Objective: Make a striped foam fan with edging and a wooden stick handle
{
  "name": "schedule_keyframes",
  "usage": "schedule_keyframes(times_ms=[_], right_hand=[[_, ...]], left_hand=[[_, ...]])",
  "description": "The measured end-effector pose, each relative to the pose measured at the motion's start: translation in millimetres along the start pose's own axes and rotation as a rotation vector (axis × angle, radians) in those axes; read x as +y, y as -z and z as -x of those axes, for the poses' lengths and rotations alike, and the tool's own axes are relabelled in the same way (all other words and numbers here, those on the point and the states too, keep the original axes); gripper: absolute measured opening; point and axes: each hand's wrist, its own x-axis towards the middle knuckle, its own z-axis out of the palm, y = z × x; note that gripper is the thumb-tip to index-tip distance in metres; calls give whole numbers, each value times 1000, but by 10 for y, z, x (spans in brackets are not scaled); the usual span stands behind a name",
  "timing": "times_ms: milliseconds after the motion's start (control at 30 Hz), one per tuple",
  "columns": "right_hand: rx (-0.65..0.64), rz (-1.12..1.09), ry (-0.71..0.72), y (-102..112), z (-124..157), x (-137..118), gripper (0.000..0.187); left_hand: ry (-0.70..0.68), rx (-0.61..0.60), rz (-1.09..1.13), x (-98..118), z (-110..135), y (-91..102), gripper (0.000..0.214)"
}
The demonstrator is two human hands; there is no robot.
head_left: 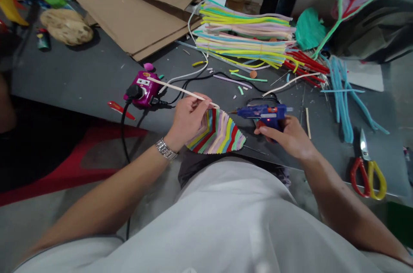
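Note:
My left hand point(189, 119) pinches a long pale pipe cleaner point(174, 88) and rests on a striped, leaf-shaped piece point(219, 135) made of coloured pipe cleaners laid side by side. The pipe cleaner's near end curls at the top of that piece. My right hand point(288, 135) grips a blue glue gun point(263, 113), its nozzle pointing left toward the piece's upper edge. A metal watch sits on my left wrist.
A purple power strip point(143, 89) with black cables lies left of the work. Bundles of coloured pipe cleaners point(245, 34) sit behind, blue ones point(343, 100) to the right, red-and-yellow scissors point(368, 172) near the table's right edge, cardboard sheets point(142, 10) at the back left.

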Motion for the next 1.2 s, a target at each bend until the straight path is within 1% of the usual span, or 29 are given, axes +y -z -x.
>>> schedule_keyframes(times_ms=[200,333,433,667,867,1200], right_hand=[[6,195,179,-198,-171,-70,43],[19,207,204,-284,-221,-84,46],[33,214,233,-316,-248,-80,43],[26,315,243,-343,-328,-29,40],[48,401,257,-350,-381,5,32],[89,493,217,-416,-432,-24,30]], left_hand=[[67,12,164,-31,1,-9,10],[110,19,194,-31,-12,-11,10],[119,25,192,-38,-16,-5,9],[112,36,175,-64,-25,-5,7],[79,31,157,-88,-30,-2,8],[102,58,168,-56,-20,-14,9]])
